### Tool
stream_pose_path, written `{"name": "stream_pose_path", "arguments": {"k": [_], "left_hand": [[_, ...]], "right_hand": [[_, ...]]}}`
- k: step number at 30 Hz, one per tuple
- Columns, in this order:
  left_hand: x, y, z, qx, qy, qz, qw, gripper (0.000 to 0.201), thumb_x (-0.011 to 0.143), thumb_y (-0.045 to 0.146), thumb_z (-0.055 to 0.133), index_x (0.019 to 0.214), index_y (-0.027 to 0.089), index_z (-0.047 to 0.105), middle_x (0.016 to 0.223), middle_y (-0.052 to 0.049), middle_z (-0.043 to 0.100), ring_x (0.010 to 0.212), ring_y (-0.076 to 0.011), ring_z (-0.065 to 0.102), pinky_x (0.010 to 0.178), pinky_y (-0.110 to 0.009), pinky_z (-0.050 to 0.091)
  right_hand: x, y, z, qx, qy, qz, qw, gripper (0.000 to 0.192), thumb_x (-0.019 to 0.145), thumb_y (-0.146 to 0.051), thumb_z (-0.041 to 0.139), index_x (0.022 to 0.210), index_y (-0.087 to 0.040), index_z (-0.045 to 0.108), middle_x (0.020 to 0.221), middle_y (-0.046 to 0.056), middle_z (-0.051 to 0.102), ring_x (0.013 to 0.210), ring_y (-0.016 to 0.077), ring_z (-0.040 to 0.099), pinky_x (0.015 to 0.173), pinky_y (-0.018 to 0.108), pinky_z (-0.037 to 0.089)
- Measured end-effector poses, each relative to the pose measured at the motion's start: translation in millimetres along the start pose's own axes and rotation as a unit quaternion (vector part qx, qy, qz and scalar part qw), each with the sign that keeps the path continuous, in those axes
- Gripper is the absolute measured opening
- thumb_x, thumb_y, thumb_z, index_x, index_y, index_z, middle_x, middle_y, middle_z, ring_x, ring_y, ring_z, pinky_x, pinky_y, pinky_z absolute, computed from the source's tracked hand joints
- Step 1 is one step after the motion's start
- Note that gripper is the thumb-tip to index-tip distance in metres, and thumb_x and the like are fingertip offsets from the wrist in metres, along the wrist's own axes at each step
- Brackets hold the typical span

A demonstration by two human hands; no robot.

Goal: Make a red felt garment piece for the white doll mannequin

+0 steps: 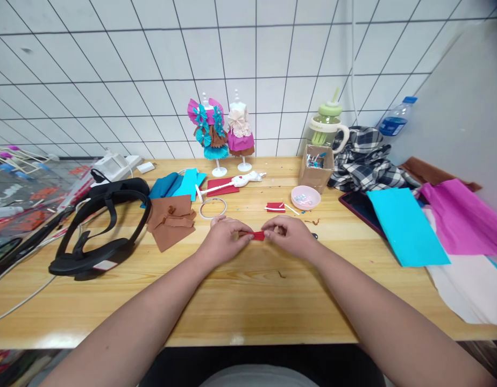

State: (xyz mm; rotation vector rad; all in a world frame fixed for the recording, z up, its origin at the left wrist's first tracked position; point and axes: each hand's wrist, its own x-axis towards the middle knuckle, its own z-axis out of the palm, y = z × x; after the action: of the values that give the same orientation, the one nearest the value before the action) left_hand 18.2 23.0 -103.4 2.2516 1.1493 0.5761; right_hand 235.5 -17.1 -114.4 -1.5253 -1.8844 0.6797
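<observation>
Between my two hands is a narrow red strip [258, 235], which looks like folded crepe paper or cloth. My left hand [226, 239] pinches its left end, thumb against fingers. At the right end my right hand [289, 235] is closed on it in the same way. Just beyond my right hand lies a small red piece [276, 207] with white sticks on and beside it. A silvery ring [213, 208] rests behind my left hand. Farther back, a white mini dress form [242, 179] lies on its side over a red sheet [216, 187].
Two dressed mini mannequins [210, 131] stand by the tiled wall. Brown pieces [171, 220] and a black headset strap [107, 236] lie left. A pink bowl [305, 198], a cardboard box [315, 169], a green-lidded jug [328, 126] and blue sheets [410, 226] are to the right.
</observation>
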Motion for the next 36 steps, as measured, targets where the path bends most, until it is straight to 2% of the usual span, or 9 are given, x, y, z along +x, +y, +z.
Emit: {"name": "stream_pose_path", "arguments": {"k": [2,5,7,11,16,19,23,29,36], "left_hand": [[-1,1,-5.0,-0.087,-0.01,-0.059,0.994,0.023,0.08,0.04,0.061,0.083,0.021,0.072,0.086,-0.003,0.074,0.083,-0.0208,0.066,0.085,-0.036,0.048],[-1,-3,-8.9,-0.12,-0.069,-0.109,0.984,0.027,0.078,0.043,0.061,0.084,0.018,0.071,0.082,-0.004,0.073,0.076,-0.0206,0.065,0.07,-0.032,0.05],[-1,-9,-6.8,-0.045,-0.081,-0.094,0.991,0.022,0.078,0.038,0.061,0.082,0.02,0.071,0.083,-0.004,0.071,0.079,-0.0218,0.064,0.073,-0.034,0.05],[0,-16,-3.8,0.128,-0.012,-0.046,0.991,0.024,0.078,0.04,0.062,0.095,0.026,0.072,0.098,-0.005,0.069,0.102,-0.0282,0.058,0.09,-0.044,0.044],[3,-31,-33.5,0.248,0.057,-0.049,0.966,0.031,0.086,0.04,0.053,0.108,0.025,0.069,0.111,-0.008,0.066,0.109,-0.0311,0.054,0.092,-0.045,0.042],[4,-50,-52.4,0.325,0.042,-0.073,0.942,0.033,0.082,0.03,0.055,0.112,0.026,0.067,0.116,-0.011,0.064,0.11,-0.0353,0.052,0.088,-0.049,0.041],[8,-64,-56.1,0.31,0.002,-0.075,0.948,0.022,0.085,0.031,0.051,0.095,0.025,0.069,0.113,-0.01,0.066,0.11,-0.0356,0.052,0.088,-0.053,0.038],[8,-38,-41.9,0.189,0.034,-0.043,0.98,0.02,0.091,0.034,0.045,0.093,0.021,0.06,0.095,-0.007,0.069,0.094,-0.0265,0.06,0.088,-0.045,0.039],[-13,11,-17.8,0.021,0.067,0.08,0.994,0.012,0.093,0.03,0.047,0.093,0.021,0.055,0.087,-0.004,0.066,0.086,-0.0193,0.06,0.084,-0.034,0.044]], "right_hand": [[2,6,-13,0.039,0.042,0.033,0.998,0.032,0.084,-0.036,0.059,0.111,-0.021,0.067,0.083,0.001,0.068,0.062,0.0126,0.053,0.06,0.025,0.04],[3,18,-31,-0.037,0.083,0.076,0.993,0.029,0.085,-0.041,0.056,0.102,-0.021,0.07,0.081,0.002,0.068,0.066,0.0144,0.054,0.063,0.027,0.04],[2,25,-39,-0.122,0.025,0.073,0.99,0.026,0.082,-0.042,0.06,0.096,-0.022,0.071,0.088,0.004,0.068,0.081,0.0189,0.059,0.071,0.029,0.041],[-3,34,-40,-0.204,-0.07,0.071,0.974,0.04,0.072,-0.041,0.072,0.108,-0.023,0.065,0.105,0.008,0.065,0.095,0.0235,0.058,0.076,0.032,0.041],[-4,35,-38,-0.225,-0.085,0.08,0.967,0.018,0.077,-0.031,0.067,0.092,-0.023,0.065,0.095,0.005,0.066,0.086,0.021,0.058,0.069,0.029,0.038],[-3,33,-38,-0.217,-0.072,0.07,0.971,0.012,0.075,-0.028,0.068,0.085,-0.022,0.063,0.09,0.004,0.067,0.081,0.0188,0.058,0.065,0.027,0.035],[0,31,-32,-0.192,-0.07,0.066,0.977,0.007,0.078,-0.026,0.064,0.078,-0.021,0.059,0.081,0.001,0.066,0.072,0.0156,0.056,0.06,0.026,0.033],[-1,18,-17,-0.169,0.05,-0.012,0.984,0.023,0.082,-0.027,0.063,0.104,-0.02,0.062,0.105,0.008,0.066,0.102,0.0238,0.058,0.086,0.036,0.043],[-20,-27,5,0.015,0.117,-0.146,0.982,0.055,0.091,-0.034,0.056,0.141,-0.024,0.035,0.129,0.01,0.061,0.115,0.0232,0.057,0.09,0.039,0.049]]}}
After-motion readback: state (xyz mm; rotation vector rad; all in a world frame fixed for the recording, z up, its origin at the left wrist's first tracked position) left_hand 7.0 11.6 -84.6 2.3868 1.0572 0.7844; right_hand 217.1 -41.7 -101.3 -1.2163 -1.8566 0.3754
